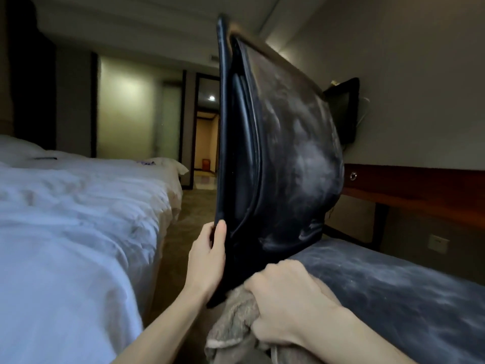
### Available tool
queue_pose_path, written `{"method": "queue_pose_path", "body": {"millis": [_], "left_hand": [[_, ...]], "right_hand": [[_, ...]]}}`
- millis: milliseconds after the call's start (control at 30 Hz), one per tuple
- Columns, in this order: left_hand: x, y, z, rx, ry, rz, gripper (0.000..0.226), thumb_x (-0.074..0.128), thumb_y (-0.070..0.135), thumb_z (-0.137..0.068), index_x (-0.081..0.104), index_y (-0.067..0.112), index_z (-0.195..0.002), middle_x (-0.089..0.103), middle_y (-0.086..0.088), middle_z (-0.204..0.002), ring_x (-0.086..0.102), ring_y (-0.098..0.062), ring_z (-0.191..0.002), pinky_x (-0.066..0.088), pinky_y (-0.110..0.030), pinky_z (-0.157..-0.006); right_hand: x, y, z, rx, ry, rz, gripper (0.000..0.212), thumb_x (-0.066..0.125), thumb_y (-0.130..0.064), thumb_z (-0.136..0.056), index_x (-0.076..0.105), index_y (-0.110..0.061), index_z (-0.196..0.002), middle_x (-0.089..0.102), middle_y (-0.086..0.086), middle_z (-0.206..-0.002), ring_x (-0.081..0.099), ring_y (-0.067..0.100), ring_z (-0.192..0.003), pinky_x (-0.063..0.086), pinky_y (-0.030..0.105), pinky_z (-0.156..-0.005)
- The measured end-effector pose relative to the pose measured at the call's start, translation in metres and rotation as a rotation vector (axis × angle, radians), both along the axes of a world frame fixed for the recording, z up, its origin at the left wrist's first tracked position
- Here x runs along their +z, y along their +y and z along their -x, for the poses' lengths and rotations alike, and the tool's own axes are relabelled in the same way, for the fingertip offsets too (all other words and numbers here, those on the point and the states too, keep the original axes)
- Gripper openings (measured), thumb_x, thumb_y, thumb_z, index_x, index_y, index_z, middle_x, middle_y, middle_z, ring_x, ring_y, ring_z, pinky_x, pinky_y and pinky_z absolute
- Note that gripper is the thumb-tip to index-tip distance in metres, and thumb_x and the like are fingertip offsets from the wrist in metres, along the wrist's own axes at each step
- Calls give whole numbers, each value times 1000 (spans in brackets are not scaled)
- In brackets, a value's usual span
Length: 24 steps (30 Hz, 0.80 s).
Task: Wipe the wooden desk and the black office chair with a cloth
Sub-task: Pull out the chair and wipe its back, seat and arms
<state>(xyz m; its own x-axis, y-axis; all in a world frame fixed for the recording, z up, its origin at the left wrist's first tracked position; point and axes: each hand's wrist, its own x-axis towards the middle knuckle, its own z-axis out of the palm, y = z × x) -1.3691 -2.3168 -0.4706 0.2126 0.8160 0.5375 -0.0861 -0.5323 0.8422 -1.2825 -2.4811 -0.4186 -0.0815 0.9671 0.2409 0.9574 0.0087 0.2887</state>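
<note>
Gripping chair backrest [288,153] edge, left hand [207,261] steadied it; right hand [286,298] clutched cloth [236,319] at its base. Backrest ran upright above both.

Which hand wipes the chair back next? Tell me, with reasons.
Right. The right hand grips the cloth at the base of the chair back; the left hand only grips its edge, holding no cloth.

Chair back [288,153]: glossy black, mottled with pale grey smears. Seat [393,290]: dark blue-grey, streaked whitish. Cloth [236,324]: plain beige-brown, paler hem. Table [420,190]: reddish-brown wood. Bed linen [65,219]: plain white. Carpet [189,214]: olive-brown. Wall [420,88]: flat grey.
</note>
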Motion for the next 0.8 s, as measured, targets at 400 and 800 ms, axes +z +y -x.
{"method": "queue_pose_path", "body": {"millis": [400, 800], "left_hand": [[102, 9, -8, -142, -175, -115, 32, 57, 60, -96, 69, 31, -104, 74, 16, -103, 66, 4, -100, 45, -16, -84], [276, 39, -17, 15, -170, -297, 29, 51, 51, -105, 66, 27, -110, 75, 8, -104, 69, -6, -99, 55, -33, -94]], "right_hand": [[121, -24, -55, -52, 488, -867, 44, 61, -42, -71, 57, -51, -114, 64, -25, -86, 65, 11, -94, 39, 24, -66], [295, 75, -63, 118, 472, -1300, 56, 59, -2, -76, 57, -28, -125, 63, -4, -108, 49, 28, -118, 31, 42, -99]]}}
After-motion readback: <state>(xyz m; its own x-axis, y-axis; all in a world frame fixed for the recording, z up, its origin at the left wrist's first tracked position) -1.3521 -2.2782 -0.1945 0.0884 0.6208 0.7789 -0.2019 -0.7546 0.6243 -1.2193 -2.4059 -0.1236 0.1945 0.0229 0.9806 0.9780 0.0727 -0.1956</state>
